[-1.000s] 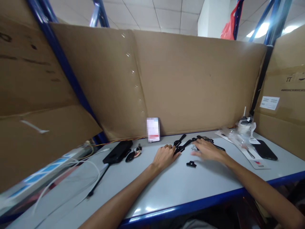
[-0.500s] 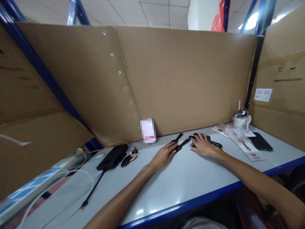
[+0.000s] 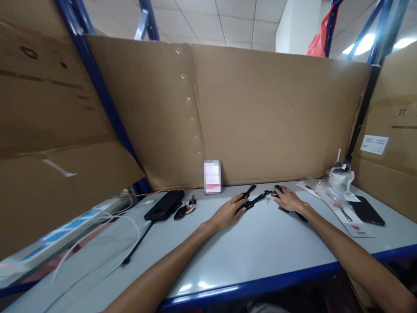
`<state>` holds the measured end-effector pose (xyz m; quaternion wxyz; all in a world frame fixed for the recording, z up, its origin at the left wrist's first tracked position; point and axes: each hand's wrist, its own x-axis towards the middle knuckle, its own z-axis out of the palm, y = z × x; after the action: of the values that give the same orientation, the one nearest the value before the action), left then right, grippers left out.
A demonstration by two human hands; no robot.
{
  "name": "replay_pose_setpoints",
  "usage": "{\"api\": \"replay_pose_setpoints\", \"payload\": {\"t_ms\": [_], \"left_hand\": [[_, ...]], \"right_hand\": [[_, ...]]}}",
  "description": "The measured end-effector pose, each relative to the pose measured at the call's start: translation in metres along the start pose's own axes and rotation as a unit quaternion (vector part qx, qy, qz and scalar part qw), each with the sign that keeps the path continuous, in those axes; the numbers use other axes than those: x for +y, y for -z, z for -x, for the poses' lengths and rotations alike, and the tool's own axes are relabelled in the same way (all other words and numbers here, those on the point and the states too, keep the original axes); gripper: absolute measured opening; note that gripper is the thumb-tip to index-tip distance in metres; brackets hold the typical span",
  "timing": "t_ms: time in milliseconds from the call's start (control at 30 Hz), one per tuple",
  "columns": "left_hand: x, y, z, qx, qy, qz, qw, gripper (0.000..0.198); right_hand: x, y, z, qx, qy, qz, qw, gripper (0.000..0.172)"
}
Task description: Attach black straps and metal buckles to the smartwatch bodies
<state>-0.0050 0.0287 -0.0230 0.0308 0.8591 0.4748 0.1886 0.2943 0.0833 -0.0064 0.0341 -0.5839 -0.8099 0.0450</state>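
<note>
My left hand (image 3: 228, 213) rests at the middle of the table with its fingers spread over slim black pieces. One black strip (image 3: 251, 189) sticks out beyond its fingertips, and a second black piece (image 3: 259, 198) runs to the right from them. My right hand (image 3: 288, 201) has its fingers curled over a black piece with a long handle (image 3: 301, 217), which passes under the palm and shows again by the wrist. Small shiny metal bits (image 3: 267, 199) lie between the two hands. What exactly these black parts are is too small to tell.
Left of my hands lie keys (image 3: 192, 202) and a black case-like device (image 3: 164, 205) with a cable. A power strip (image 3: 70, 230) runs along the left edge. A blurred white box (image 3: 213, 177), plastic packaging (image 3: 330, 198), a cup (image 3: 339, 174) and a phone (image 3: 369, 210) stand or lie further off.
The view has swung left. My right hand's spread fingers have drawn together over the long-handled black piece, which has turned beneath the hand. Metal bits between the hands show more clearly.
</note>
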Motion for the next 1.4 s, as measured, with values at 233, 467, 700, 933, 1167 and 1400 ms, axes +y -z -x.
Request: {"api": "replay_pose_setpoints", "payload": {"t_ms": [233, 467, 700, 933, 1167, 1400], "left_hand": [[-0.004, -0.003, -0.001, 0.010, -0.005, -0.002, 1.000, 0.046], [-0.007, -0.004, -0.001, 0.013, -0.009, -0.008, 1.000, 0.046], [-0.007, -0.004, -0.001, 0.010, -0.007, -0.010, 1.000, 0.047], [-0.013, -0.008, -0.001, 0.004, 0.000, -0.007, 1.000, 0.049], [-0.017, -0.011, -0.001, 0.009, 0.001, -0.001, 1.000, 0.049], [-0.009, -0.006, -0.001, 0.006, 0.002, 0.003, 1.000, 0.046]], "right_hand": [[0.017, -0.002, -0.010, 0.030, 0.047, -0.019, 0.998, 0.052], [0.032, -0.001, -0.017, 0.062, 0.065, -0.075, 0.993, 0.048], [0.072, 0.019, -0.023, 0.182, -0.056, -0.221, 0.956, 0.042], [0.090, 0.031, -0.033, 0.253, -0.175, -0.425, 0.851, 0.036], [0.090, 0.028, -0.027, 0.253, -0.203, -0.608, 0.725, 0.032], [0.089, 0.031, -0.026, 0.222, -0.212, -0.707, 0.637, 0.032]]}}
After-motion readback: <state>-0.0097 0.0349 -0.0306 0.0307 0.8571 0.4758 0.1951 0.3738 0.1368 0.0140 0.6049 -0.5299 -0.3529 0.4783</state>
